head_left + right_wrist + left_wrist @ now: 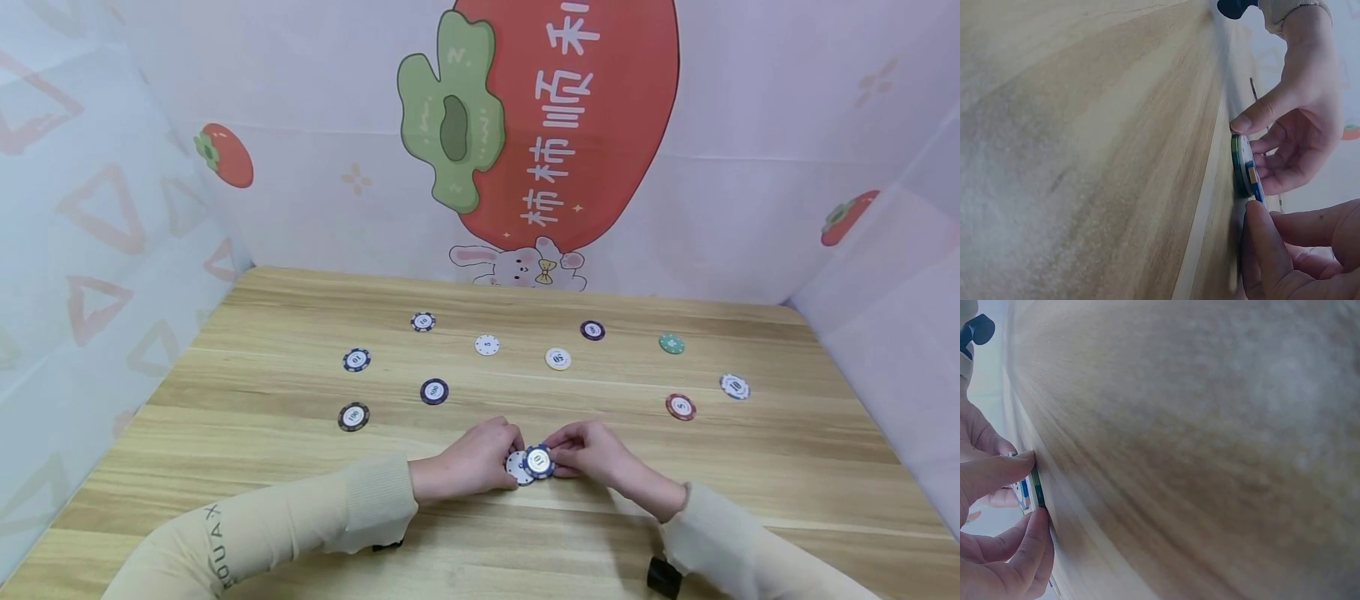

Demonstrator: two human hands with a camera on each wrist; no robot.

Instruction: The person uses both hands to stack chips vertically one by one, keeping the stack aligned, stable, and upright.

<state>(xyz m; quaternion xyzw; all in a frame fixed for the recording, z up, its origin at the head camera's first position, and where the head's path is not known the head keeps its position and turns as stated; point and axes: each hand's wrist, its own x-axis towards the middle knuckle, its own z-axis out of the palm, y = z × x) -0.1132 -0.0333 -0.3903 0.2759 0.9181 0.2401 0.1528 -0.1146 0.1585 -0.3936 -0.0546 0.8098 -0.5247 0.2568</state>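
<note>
In the head view, my left hand [480, 457] holds a white poker chip [515, 472] by its edges between thumb and fingers, low over the tabletop. A green chip [1235, 161] lies under the white one, as the right wrist view shows. My right hand [597, 454] pinches a blue-and-white chip [538, 461] marked 10 at its right edge. This blue chip overlaps the right part of the white chip and sits slightly tilted on it. Both thumbs are close to the wood, and the hands face each other.
Loose chips are spread over the wooden table [247, 400] beyond the hands: black [353, 416], purple [434, 391], white [487, 344], yellowish [558, 358], green [671, 343], red [680, 407] and several others. A printed cloth [315, 217] stands behind the table.
</note>
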